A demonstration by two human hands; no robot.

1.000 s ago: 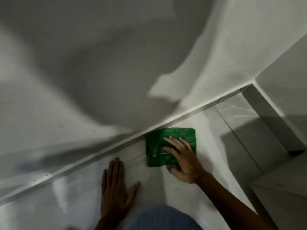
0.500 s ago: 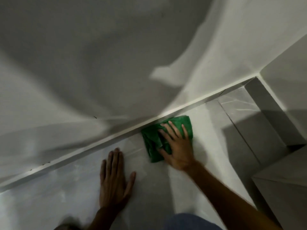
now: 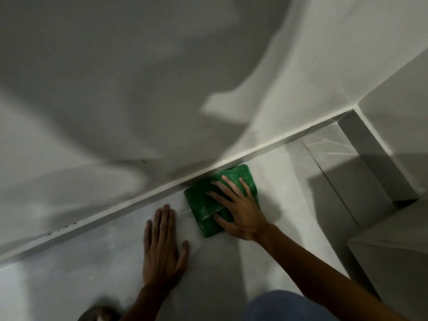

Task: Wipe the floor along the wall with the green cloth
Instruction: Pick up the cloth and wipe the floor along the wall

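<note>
A folded green cloth (image 3: pixel 203 205) lies flat on the pale tiled floor (image 3: pixel 92 262), its far edge against the white skirting (image 3: pixel 143 198) at the foot of the wall (image 3: pixel 139 89). My right hand (image 3: pixel 238 209) presses down on the cloth with fingers spread, the thumb on its near part. Just left of the cloth, my left hand (image 3: pixel 163 246) lies flat on the bare floor, fingers pointing at the skirting, holding nothing.
To the right, the wall turns a corner with a grey skirting strip (image 3: pixel 375 158). A pale block or step (image 3: pixel 393 256) stands at the lower right. My blue-clad knee (image 3: pixel 284 306) shows at the bottom edge. Heavy shadows cross the wall.
My right hand has shifted on the cloth against the skirting, fingers now spread wider. The left hand stays planted on the floor. The camera has moved slightly.
</note>
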